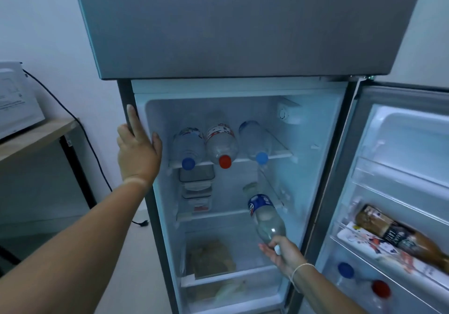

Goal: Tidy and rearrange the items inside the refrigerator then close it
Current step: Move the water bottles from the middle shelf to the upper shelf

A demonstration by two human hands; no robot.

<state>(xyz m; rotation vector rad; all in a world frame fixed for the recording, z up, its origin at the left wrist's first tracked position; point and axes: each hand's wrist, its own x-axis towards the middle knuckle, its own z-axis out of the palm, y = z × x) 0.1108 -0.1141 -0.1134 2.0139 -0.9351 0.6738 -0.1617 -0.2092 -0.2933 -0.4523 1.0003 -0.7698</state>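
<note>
In right hand [284,253]: blue-labelled bottle [263,216], wording unreadable.

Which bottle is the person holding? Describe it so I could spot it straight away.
Look inside the open refrigerator, right side, below the top shelf. The clear bottle held by its neck in the right hand has a blue label and white cap, unlike the three lying bottles above.

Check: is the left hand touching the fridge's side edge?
Touching. The head view shows the left hand flat against the fridge's left edge, fingers wrapped around it.
</note>
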